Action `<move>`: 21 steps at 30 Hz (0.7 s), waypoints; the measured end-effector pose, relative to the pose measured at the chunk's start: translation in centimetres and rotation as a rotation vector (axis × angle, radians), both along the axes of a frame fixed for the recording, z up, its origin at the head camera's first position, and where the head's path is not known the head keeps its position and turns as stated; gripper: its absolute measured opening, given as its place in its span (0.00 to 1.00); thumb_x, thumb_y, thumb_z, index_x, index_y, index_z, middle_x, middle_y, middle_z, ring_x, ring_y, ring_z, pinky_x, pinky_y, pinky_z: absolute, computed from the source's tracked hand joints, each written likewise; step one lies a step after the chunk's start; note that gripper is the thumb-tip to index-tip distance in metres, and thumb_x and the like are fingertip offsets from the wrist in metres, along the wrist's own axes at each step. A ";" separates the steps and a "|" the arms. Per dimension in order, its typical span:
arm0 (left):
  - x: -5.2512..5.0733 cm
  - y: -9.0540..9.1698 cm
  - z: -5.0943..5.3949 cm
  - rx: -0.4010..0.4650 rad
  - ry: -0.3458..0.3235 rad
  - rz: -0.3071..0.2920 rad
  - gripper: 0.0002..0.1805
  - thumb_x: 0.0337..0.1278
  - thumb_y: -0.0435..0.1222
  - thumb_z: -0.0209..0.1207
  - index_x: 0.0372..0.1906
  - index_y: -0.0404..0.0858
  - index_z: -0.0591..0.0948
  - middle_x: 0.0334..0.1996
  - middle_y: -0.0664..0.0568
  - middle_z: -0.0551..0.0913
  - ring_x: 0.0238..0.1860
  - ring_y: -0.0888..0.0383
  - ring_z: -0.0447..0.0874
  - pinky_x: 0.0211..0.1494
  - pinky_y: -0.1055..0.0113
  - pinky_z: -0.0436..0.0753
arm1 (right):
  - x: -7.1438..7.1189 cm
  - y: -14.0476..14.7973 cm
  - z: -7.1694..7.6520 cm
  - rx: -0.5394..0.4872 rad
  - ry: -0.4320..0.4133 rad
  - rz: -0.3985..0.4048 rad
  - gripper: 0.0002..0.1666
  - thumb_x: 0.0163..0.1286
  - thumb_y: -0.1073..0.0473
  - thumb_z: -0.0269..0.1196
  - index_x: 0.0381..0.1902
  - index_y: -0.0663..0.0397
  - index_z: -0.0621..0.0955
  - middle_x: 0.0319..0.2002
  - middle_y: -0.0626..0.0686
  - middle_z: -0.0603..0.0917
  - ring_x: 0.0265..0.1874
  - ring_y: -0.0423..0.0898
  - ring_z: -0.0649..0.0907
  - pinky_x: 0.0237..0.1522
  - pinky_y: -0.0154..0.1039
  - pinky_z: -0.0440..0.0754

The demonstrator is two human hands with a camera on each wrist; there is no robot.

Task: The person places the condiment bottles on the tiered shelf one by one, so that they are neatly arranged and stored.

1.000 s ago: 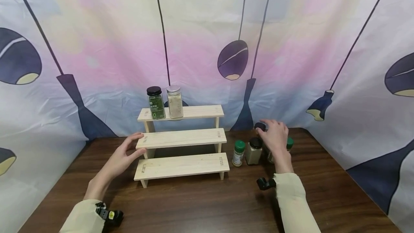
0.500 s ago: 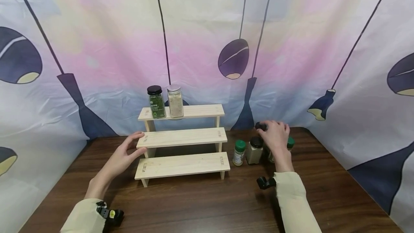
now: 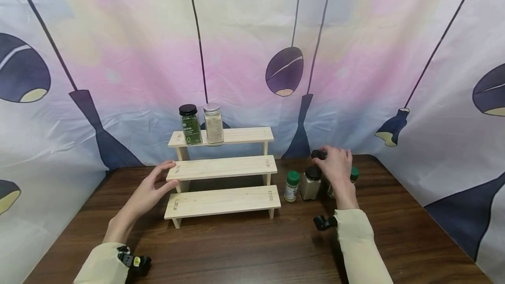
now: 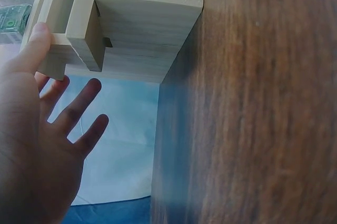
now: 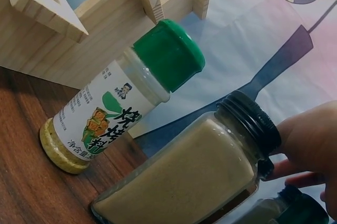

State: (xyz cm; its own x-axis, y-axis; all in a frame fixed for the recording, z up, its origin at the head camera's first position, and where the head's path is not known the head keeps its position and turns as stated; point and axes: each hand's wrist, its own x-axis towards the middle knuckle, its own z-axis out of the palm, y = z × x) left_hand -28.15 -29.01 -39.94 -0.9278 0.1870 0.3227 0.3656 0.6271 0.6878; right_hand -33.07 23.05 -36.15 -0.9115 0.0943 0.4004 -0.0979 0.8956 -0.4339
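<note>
A three-tier wooden rack stands on the table. My left hand pinches the left end of its middle tier, thumb at the front edge and index finger at the back; the left wrist view shows the other fingers of this hand spread beside the rack. At the right, my right hand grips the black lid of a rear jar, whose body is hidden. Before it stands a black-lidded jar of pale powder, beside a green-capped bottle. In the right wrist view, the nearer jar partly hides the right hand.
On the rack's top tier stand a black-lidded jar of green flakes and a silver-lidded jar. Another green cap shows right of my right hand. A patterned cloth hangs behind the brown table.
</note>
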 end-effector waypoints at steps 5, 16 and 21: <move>0.0 0.0 0.1 0.009 -0.005 -0.006 0.33 0.70 0.45 0.58 0.75 0.46 0.62 0.77 0.41 0.55 0.62 0.42 0.74 0.49 0.68 0.79 | -0.1 0.1 0.1 0.020 0.004 0.002 0.24 0.65 0.53 0.69 0.57 0.58 0.83 0.53 0.65 0.84 0.59 0.69 0.75 0.72 0.67 0.46; 0.0 0.1 0.0 0.003 0.008 -0.001 0.33 0.70 0.44 0.59 0.75 0.45 0.63 0.77 0.39 0.56 0.61 0.42 0.74 0.48 0.71 0.78 | -0.3 0.0 0.2 -0.047 0.045 0.020 0.24 0.65 0.52 0.67 0.55 0.60 0.84 0.53 0.65 0.83 0.57 0.64 0.78 0.73 0.66 0.47; 0.0 0.0 0.0 0.006 0.008 -0.003 0.33 0.70 0.44 0.59 0.75 0.44 0.63 0.77 0.39 0.55 0.62 0.40 0.74 0.48 0.71 0.78 | -0.2 -0.1 0.5 -0.094 0.113 0.023 0.24 0.66 0.51 0.66 0.55 0.59 0.84 0.52 0.64 0.84 0.57 0.63 0.78 0.73 0.64 0.50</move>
